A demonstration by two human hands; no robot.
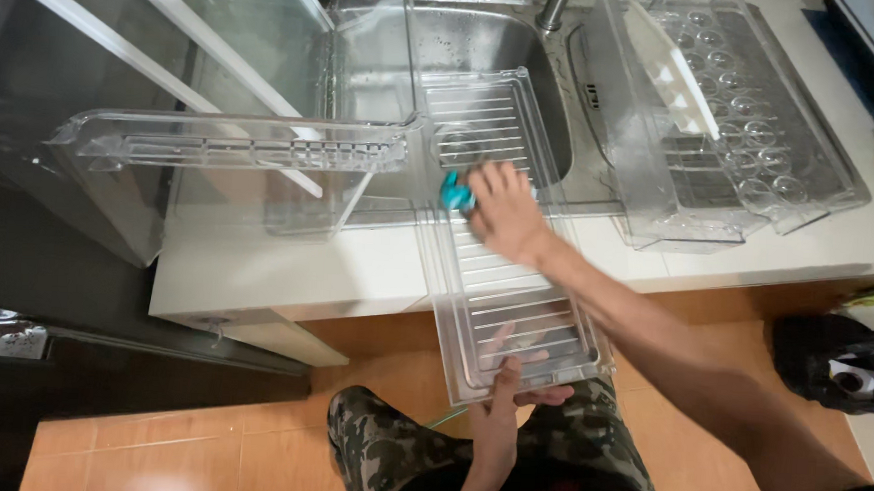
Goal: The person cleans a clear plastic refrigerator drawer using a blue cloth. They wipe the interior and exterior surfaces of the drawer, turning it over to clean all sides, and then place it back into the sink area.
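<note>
Item: long clear ribbed plastic fridge tray (495,278), laid from the steel sink (487,49) out over the white counter edge (286,268); our left hand (509,394) gripped its near end from beneath, fingers closed on the rim; our right hand (504,209) pressed a small teal scrubbing sponge (453,193) against its upper half; we judged scrubbing partway, the near half seemingly untouched; further clear bins (723,121) stood beside the sink, and a clear door shelf (243,146) to the left.
</note>
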